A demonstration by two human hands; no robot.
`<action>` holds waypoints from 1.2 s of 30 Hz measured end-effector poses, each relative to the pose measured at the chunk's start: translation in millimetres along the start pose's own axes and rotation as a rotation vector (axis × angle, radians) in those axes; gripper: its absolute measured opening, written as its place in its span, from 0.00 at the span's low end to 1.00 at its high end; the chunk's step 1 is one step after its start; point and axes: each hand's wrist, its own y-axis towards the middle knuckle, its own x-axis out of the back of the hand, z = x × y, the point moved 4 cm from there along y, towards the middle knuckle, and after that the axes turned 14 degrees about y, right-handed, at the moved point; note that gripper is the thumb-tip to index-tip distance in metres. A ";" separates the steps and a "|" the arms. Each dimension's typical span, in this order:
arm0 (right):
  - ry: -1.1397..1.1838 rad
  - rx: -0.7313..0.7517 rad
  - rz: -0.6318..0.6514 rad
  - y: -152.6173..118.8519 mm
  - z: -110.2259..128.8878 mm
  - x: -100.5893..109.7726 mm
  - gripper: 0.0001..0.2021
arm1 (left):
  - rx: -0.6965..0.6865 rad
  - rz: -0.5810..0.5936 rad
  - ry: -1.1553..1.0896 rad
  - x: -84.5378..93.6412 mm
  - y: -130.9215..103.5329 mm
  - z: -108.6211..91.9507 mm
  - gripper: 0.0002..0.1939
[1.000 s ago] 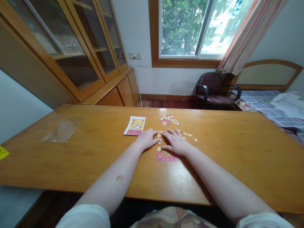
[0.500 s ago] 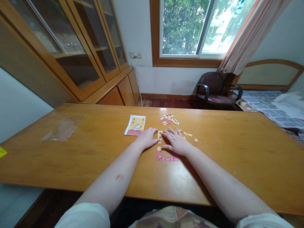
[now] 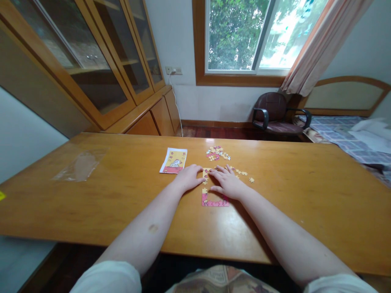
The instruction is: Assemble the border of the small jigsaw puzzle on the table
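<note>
On the table lies a partly joined jigsaw puzzle border, pink along its near edge and yellow further up. My left hand rests at the border's left side, fingers stretched out by the yellow edge pieces. Over the upper middle of the border is my right hand, its fingers spread and covering part of the puzzle. Whether a piece lies under its fingertips is hidden. A row of loose yellow puzzle pieces trails off to the right of that hand.
Beyond the hands sits a pile of loose puzzle pieces. A picture card with a white animal lies left of it. Further left is a clear plastic bag on the wooden table. An armchair stands past the far edge.
Both hands stay almost where they were; the right hand's fingers shift only very slightly. The puzzle, pile and card look the same.
</note>
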 end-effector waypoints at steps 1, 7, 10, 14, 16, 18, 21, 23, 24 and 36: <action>0.000 0.001 0.000 -0.1 0.3 0.1 0.34 | 0.002 -0.001 -0.004 -0.3 0.0 0.1 0.22; -0.032 -0.027 -0.010 0.5 -3.9 -1.8 0.35 | 0.007 0.002 -0.002 -1.8 0.3 0.4 0.25; -0.035 -0.024 -0.007 1.1 -5.5 -2.8 0.36 | -0.002 0.006 0.011 -2.1 0.8 0.2 0.25; -0.028 -0.019 -0.005 1.5 -5.9 -3.1 0.36 | -0.005 0.003 0.008 -1.0 0.7 -0.5 0.25; -0.029 -0.020 -0.005 1.5 -6.0 -2.9 0.35 | 0.003 0.008 0.007 0.3 0.2 -1.1 0.25; -0.030 -0.017 -0.010 1.4 -6.4 -2.6 0.35 | 0.014 0.012 0.007 2.2 -0.8 -1.8 0.25; -0.032 -0.016 -0.025 1.4 -8.0 -1.7 0.34 | 0.015 0.008 0.000 5.1 -2.2 -2.9 0.24; -0.035 -0.019 -0.032 1.5 -9.6 -1.3 0.33 | 0.007 0.004 -0.004 5.9 -2.6 -3.4 0.24; -0.036 -0.020 -0.034 1.6 -10.5 -1.3 0.33 | 0.004 0.004 -0.003 5.8 -2.5 -3.5 0.23; -0.045 -0.019 -0.081 0.0 -12.7 5.7 0.30 | -0.024 -0.026 -0.005 1.3 -0.5 -1.0 0.23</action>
